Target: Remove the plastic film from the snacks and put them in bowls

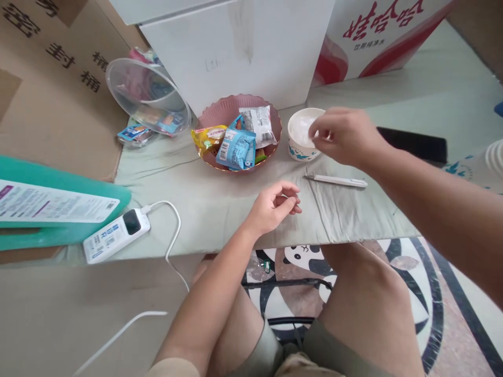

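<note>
My right hand (pixel 346 135) reaches over the near right rim of a white paper cup (pixel 301 153) with blue leaf print. Its fingertips are pinched at the cup's mouth, and whatever they hold is hidden. Something whitish shows inside the cup. Resting at the table's front edge, my left hand (pixel 275 208) has its fingers loosely curled in, with nothing visible in them. A white pen (pixel 336 180) lies between the hands, below the cup. Left of the cup stands a pink ribbed bowl (pixel 212 108) with gold trim, holding several snack packets (pixel 236 146).
A white box (pixel 275 52) and a red-and-white carton (pixel 377 47) stand behind. Farther left are a tipped clear tub (pixel 113 84), a green jug (pixel 58 178) and a white power bank (pixel 118 235) with cable. A black phone (pixel 416 144) and stacked paper cups (pixel 477 170) lie right.
</note>
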Tool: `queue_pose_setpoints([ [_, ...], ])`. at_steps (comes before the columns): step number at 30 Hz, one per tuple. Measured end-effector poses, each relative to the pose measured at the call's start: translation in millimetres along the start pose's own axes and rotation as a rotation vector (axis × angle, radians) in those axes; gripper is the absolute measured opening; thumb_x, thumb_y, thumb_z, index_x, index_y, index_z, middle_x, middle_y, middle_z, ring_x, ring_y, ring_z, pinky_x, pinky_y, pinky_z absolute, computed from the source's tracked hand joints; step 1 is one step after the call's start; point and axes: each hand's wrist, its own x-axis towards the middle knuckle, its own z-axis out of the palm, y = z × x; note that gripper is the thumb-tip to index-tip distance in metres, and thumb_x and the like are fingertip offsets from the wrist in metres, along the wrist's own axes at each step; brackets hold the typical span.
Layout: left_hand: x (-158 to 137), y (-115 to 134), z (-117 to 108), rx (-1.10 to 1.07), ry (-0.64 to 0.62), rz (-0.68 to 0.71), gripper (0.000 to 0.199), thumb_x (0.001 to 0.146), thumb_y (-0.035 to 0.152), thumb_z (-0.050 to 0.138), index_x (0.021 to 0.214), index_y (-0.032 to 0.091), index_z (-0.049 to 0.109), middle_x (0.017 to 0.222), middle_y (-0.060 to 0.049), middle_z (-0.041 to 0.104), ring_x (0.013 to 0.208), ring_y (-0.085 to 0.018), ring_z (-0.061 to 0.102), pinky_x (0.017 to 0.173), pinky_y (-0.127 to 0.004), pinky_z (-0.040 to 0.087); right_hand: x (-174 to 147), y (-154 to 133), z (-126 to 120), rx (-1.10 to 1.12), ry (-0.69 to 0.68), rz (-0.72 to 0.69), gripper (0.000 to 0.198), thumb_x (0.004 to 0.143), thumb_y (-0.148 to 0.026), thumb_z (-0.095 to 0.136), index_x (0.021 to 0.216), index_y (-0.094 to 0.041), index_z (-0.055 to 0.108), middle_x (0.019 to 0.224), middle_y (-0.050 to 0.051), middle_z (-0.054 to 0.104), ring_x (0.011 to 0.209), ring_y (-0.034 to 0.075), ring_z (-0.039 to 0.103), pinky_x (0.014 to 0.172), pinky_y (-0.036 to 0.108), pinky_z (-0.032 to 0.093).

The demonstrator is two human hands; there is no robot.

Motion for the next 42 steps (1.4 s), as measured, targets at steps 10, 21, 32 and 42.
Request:
queue_pose_setpoints([
  [10,5.5,1.8,0.1,-0.029,0.02,-0.027,0.03,0.081,0.042,0.077,0.086,0.018,0.06,0.082,-0.001,0.065,0.064,-0.012,0.071,0.06,-0.024,0.055,52.5,12.1,14.5,-0.121,-0.68,0.177,0.061,0.097,-0.067,0.038,0.11,-0.022,0.077,0.118,0.017,0.074,0.12,0.04,0.065,0.099,0.055,0.05],
  [21,-12.6,12.5,-12.7,-0.018,0.113,0.02,0.011,0.076,0.024,0.07,0.079,0.018,0.062,0.07,0.002,0.064,0.056,-0.008,0.063,0.055,-0.022,0.05,63.4,-45.2,-2.3,-0.474,-0.9,0.297,0.056,0.093,-0.067,0.05,0.104,-0.017,0.074,0.115,0.019,0.073,0.112,0.038,0.067,0.096,0.049,0.051],
  [32,-29.1,18.9,-41.7,0.03,0.273,0.117,0.005,0.073,0.025,0.06,0.076,0.021,0.061,0.058,0.004,0.056,0.053,-0.01,0.053,0.054,-0.026,0.042,103.2,-142.6,86.2,-0.138,-0.347,-0.281,0.066,0.084,-0.035,0.067,0.149,-0.031,0.053,0.147,0.01,0.061,0.124,0.036,0.061,0.093,0.044,0.05],
  [42,-28.7,21.1,-48.4,-0.019,0.289,0.129,0.009,0.072,0.029,0.06,0.076,0.021,0.061,0.06,0.003,0.055,0.056,-0.011,0.053,0.056,-0.027,0.043,131.3,-142.3,83.4,-0.12,-0.223,-0.23,0.066,0.084,-0.021,0.06,0.15,-0.03,0.054,0.142,0.012,0.058,0.113,0.029,0.064,0.093,0.042,0.049],
])
